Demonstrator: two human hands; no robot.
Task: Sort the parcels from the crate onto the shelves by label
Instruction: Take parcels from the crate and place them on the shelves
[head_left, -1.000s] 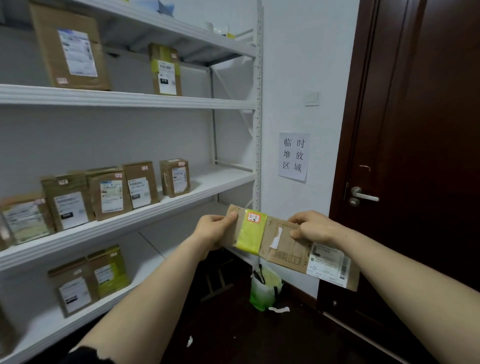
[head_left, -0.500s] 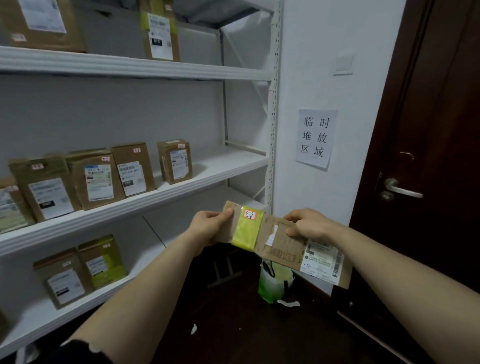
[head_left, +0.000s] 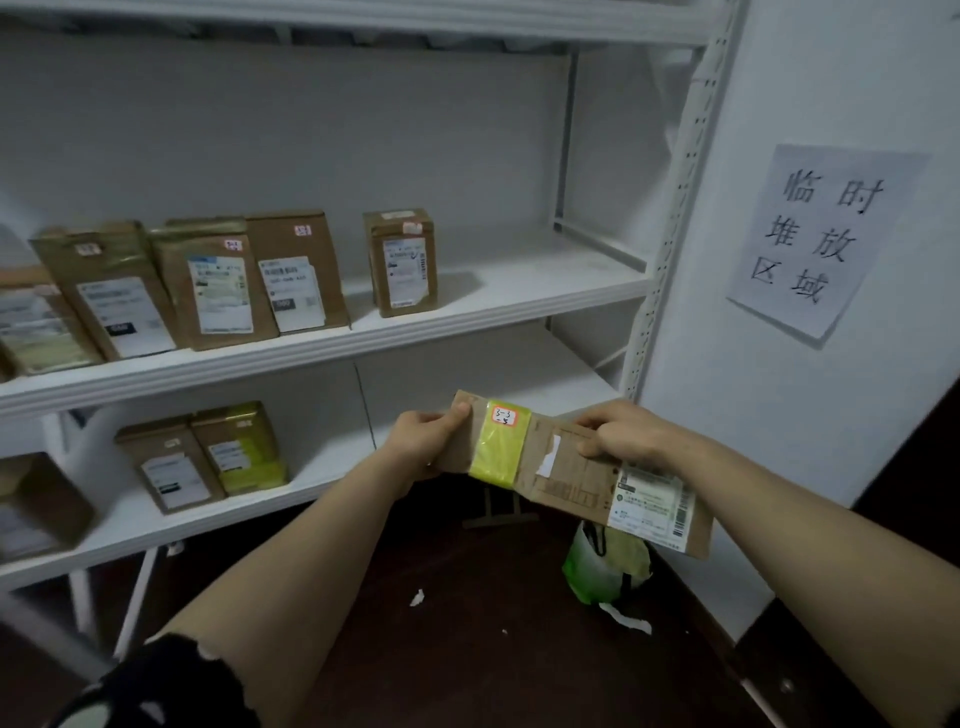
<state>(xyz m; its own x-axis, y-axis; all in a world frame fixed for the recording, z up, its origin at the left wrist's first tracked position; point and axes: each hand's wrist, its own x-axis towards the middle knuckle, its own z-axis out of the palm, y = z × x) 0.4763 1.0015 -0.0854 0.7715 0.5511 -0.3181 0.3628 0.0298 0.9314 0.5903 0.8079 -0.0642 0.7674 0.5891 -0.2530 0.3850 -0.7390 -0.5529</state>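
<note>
Now the view sits lower and closer to the rack than a second ago. The upper shelves and the dark door have slid out of frame, and the middle shelf (head_left: 519, 293) with its row of standing parcels (head_left: 218, 286) fills the centre. The flat cardboard parcel (head_left: 571, 467) has barely shifted between the hands. It hangs in the air, long side across, just in front of the right end of the lower shelf (head_left: 327, 467). The left hand (head_left: 423, 436) pinches its left end, thumb on the face. The right hand (head_left: 623, 434) grips the top edge near the middle, fingers curled over it. The orange sticker (head_left: 504, 414) on the yellow tape band (head_left: 498, 452) faces the camera, handwritten, seemingly 3-3 and 5. By my reading the label has been checked and the person is closing on a shelf, with placement not yet begun.
</note>
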